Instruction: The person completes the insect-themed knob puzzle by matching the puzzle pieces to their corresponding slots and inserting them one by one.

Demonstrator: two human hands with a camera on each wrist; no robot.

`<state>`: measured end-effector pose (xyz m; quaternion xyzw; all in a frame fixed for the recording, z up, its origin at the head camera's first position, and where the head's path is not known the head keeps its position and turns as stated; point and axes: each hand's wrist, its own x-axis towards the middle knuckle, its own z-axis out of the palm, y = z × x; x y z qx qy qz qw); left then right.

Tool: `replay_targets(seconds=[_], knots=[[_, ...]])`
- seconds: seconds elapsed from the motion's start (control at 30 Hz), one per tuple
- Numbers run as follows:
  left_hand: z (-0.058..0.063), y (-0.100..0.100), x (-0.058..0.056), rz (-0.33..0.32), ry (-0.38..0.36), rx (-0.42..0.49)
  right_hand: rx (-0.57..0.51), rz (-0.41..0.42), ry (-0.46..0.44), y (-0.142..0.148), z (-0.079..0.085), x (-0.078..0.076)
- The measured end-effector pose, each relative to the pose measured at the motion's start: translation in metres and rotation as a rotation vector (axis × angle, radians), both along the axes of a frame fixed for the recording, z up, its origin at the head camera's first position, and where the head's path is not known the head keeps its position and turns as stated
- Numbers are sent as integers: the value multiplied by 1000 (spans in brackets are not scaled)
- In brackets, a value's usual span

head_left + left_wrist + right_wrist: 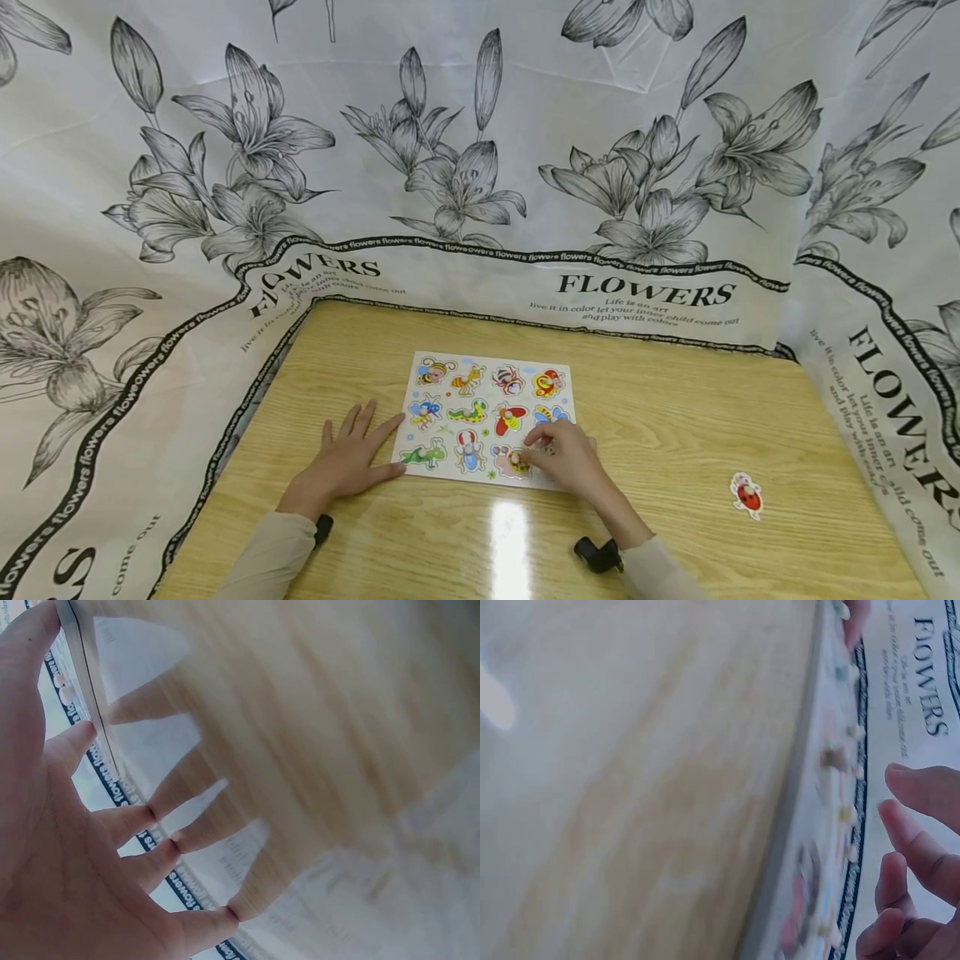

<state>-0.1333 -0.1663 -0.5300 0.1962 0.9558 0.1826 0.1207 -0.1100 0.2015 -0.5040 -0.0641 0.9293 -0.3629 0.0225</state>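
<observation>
A white puzzle board [442,406] with colorful insect pieces lies on the table. Small knobs stand up from its pieces. My left hand [345,462] rests flat at the board's left side, fingers spread, with thumb and index finger touching its edge. Over the lower right corner hovers my right hand [572,460], its fingers bent and nothing between them. In the right wrist view the thumb and fingertips [900,817] stand apart above the board. Beside them is a pink and yellow snail piece [512,461]. The hand hides part of that corner.
A red ladybug piece [747,496] lies alone on the wooden table [660,417], to the right of the board. White cloth with printed flowers [465,183] hangs around the back and sides. A bright reflection shows near the front.
</observation>
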Motion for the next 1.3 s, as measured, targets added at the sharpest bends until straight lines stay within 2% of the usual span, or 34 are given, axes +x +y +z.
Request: replay_targets(seconds=[0.27, 0.43, 0.67, 0.83, 1.03, 1.3], knots=[[0, 1, 0, 2, 3, 1, -4, -89, 13, 27, 12, 5], [1, 1, 0, -1, -3, 3, 0, -115, 84, 49, 12, 8], [2, 1, 0, 1, -15, -2, 11, -205, 182, 84, 13, 18], [3, 1, 0, 0, -16, 2, 25, -264, 217, 109, 13, 26], [2, 1, 1, 1, -15, 3, 48, -351, 211, 139, 16, 36], [3, 1, 1, 2, -13, 7, 60, -471, 144, 180, 18, 53]])
